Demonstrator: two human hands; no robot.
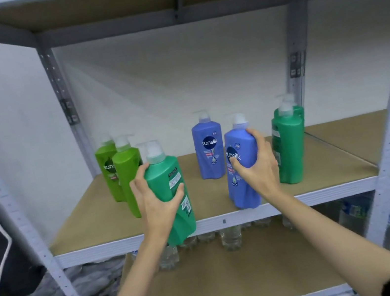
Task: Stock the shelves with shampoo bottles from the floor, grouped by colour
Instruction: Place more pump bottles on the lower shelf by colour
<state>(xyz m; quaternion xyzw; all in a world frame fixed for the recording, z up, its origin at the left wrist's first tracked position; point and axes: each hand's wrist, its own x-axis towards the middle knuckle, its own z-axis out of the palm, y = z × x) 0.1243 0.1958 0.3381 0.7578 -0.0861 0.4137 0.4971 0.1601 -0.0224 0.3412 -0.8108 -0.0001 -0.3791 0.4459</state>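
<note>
Two bottles are in our hands now, one for each hand. Our left hand (pixel 157 201) wraps its fingers around a teal-green bottle (pixel 170 194), thumb on the label side, and the bottle is tilted with its base in front of the shelf edge (pixel 327 193), not yet on the board. Our right hand (pixel 256 163) closes its fingers around a blue bottle (pixel 240 166); its base is at the front edge of the shelf, and we cannot tell if it already rests there.

Further in, five bottles already stand upright on the same shelf. Two lime-green bottles (pixel 126 175) are together at the left, just behind our left hand. One blue bottle at the back (pixel 209 148) stands alone in the middle. Two teal-green bottles (pixel 290 146) stand one behind the other at the right.

We judge the work is partly done: three colour groups are started. The blue one in hand belongs near its partner, and the teal one probably must go across to the right group. The floor is not visible, so we cannot say how many bottles remain.
</note>
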